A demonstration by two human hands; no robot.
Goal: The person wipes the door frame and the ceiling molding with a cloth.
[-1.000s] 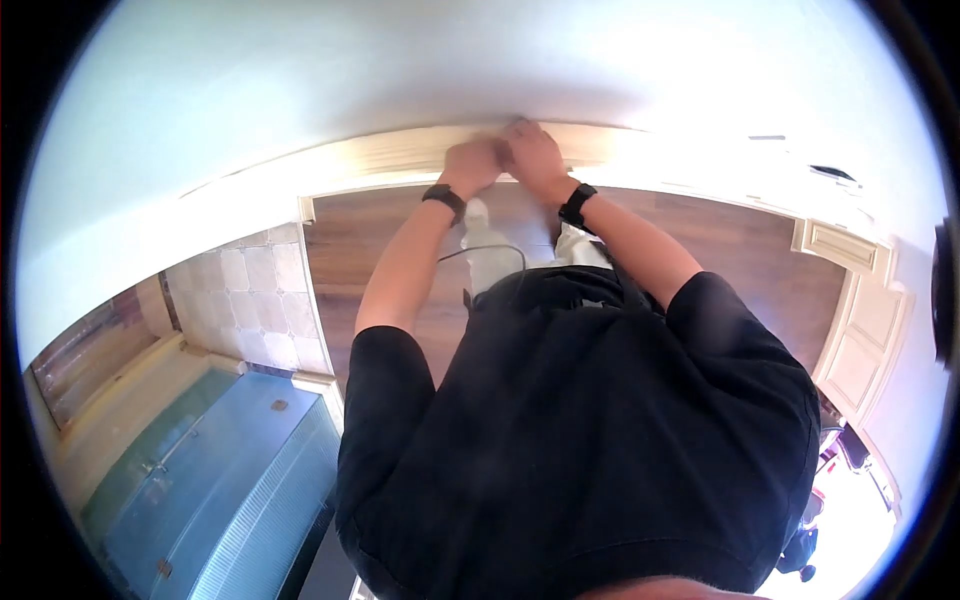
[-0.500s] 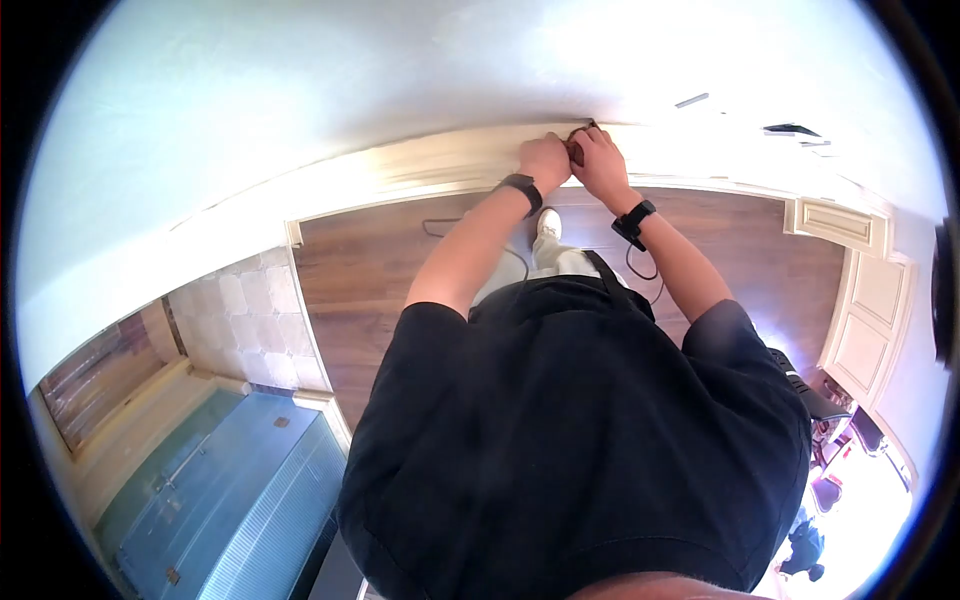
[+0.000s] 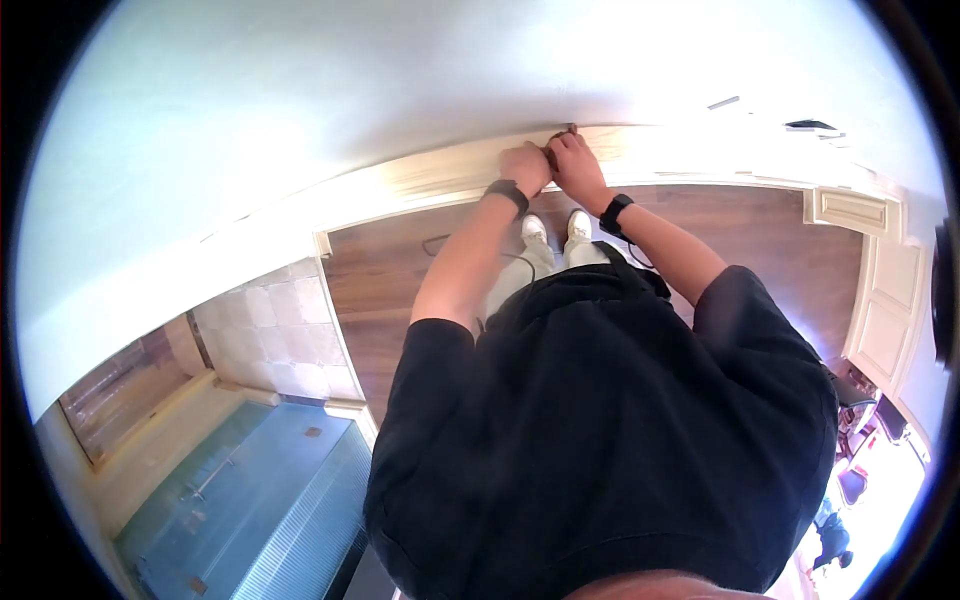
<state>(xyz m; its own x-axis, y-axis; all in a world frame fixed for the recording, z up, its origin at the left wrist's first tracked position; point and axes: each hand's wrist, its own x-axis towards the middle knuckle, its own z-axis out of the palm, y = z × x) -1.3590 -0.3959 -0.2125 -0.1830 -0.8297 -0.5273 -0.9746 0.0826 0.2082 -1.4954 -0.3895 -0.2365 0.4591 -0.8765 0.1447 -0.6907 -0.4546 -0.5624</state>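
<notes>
In the head view, the left hand (image 3: 525, 168) and right hand (image 3: 577, 170) meet at the far cream ledge (image 3: 400, 176), near its middle and just in front of the pale wall (image 3: 400, 80), with a small brown object (image 3: 551, 157) between them. The right fingers are curled closed on that object, while the left fingers look bent in against it, though blur and angle mean I cannot tell whether they grip it. Nearer are two shoes (image 3: 535, 229) on the wooden floor (image 3: 395, 265), with a blue panel (image 3: 240, 490) near left and a cream cabinet (image 3: 890, 285) at right.
</notes>
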